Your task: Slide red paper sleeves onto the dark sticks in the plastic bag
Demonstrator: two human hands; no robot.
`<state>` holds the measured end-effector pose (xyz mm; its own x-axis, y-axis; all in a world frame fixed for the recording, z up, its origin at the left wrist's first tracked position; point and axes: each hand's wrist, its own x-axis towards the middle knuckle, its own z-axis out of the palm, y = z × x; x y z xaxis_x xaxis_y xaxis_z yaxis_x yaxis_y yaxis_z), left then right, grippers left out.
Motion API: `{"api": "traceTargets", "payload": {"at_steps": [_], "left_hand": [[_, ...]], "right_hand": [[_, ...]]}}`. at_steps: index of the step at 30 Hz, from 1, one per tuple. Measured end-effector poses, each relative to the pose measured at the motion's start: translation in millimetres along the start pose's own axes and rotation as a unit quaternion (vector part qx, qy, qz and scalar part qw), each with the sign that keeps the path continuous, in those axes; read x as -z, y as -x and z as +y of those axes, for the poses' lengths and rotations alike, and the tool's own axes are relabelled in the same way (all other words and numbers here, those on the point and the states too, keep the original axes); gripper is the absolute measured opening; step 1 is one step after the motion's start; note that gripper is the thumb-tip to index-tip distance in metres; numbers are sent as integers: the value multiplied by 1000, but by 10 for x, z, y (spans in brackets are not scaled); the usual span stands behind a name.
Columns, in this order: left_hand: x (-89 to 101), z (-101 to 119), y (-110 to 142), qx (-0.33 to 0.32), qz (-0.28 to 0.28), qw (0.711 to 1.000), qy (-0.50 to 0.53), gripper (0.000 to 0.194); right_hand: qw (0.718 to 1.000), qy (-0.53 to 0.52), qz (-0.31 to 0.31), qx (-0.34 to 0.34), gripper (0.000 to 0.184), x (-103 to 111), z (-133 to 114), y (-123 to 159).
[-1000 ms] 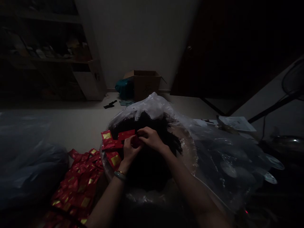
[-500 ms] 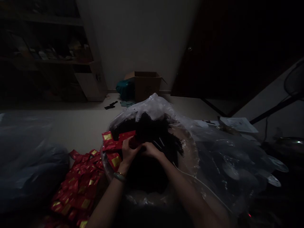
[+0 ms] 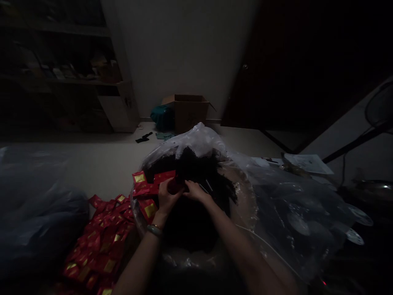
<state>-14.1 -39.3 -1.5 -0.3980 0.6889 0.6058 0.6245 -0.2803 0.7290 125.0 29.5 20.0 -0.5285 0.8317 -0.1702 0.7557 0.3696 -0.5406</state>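
Observation:
My left hand is closed around a small dark red packet, its fingers wrapped on the near side. My right hand meets it from the right, fingers bent and pinched at the packet's right edge. Both hands are over a mound of dark, loose, crumbly material in a round container lined with clear plastic. A thin shiny metal piece lies in the material beside my right hand. Several red packets with gold labels rest on the container's left rim. Dim light hides the fingertips.
A large heap of red and gold packets lies to the left, near a big plastic bag. A cardboard box and a teal bag stand by the wall. Clear plastic sheeting and a white cord extend right.
My right hand has shifted slightly right and its fingers have opened up a little at the packet. More of the packet shows between the hands. The left hand stays almost in place.

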Motion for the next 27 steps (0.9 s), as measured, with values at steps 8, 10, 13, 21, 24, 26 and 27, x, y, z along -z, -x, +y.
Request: {"api": "traceTargets", "payload": {"at_steps": [8,10,13,21,24,26,27], "left_hand": [[12,48,3,10,-12,1000,1,46],[16,55,3,12,-14,1000,2,45],[17,58,-1,16,-10,1000,6,45],[-4,35,0,9,-6,1000,3,49],[-10,30,8,20,-2,1000,8,50],[-11,33,10,26,-4,1000,13,50],[-10,34,9,27,-4,1000,14,50]], "right_hand": [[999,-48,-16,20,26,126,-2,66],[994,-102,24,21,22,285,-7,106],[983,-158,90,23,20,577,-81,167],[964,-180,155,120,27,898,-585,352],[961,-202,142,126,31,805,-646,335],[956,-218,160,118,31,754,-609,299],[952,-221,177,113,30,738,-574,283]]}}
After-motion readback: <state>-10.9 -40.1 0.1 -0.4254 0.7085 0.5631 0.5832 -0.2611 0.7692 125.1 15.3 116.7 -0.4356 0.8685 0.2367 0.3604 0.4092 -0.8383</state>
